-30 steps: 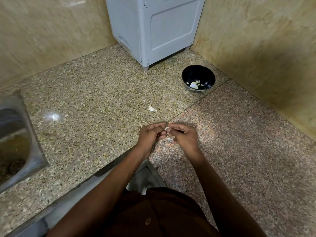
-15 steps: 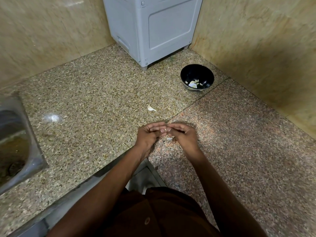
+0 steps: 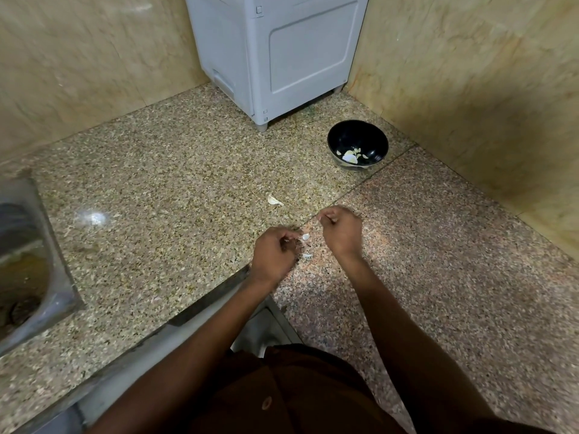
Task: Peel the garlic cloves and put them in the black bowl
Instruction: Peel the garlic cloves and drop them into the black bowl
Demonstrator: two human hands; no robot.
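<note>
My left hand [image 3: 273, 252] pinches a small white garlic clove [image 3: 305, 236] at its fingertips, low over the counter. My right hand [image 3: 342, 232] is just to the right and slightly farther away. Its fingers are pinched on what looks like a thin sliver of garlic skin [image 3: 318, 218]. A pale scrap of skin [image 3: 307, 255] lies on the counter between my hands. An unpeeled clove [image 3: 274, 200] lies beyond my left hand. The black bowl [image 3: 372, 137] stands at the back right near the wall and holds several pale garlic pieces [image 3: 351, 155].
A grey appliance [image 3: 282, 54] stands in the back corner, left of the bowl. Beige stone walls close off the back and right. A metal sink [image 3: 25, 264] is set in the counter at far left. The counter's front edge [image 3: 206, 303] runs under my left forearm.
My hands were joined on the clove. They have now separated: the right hand moved up and to the right, and the left hand kept the clove.
</note>
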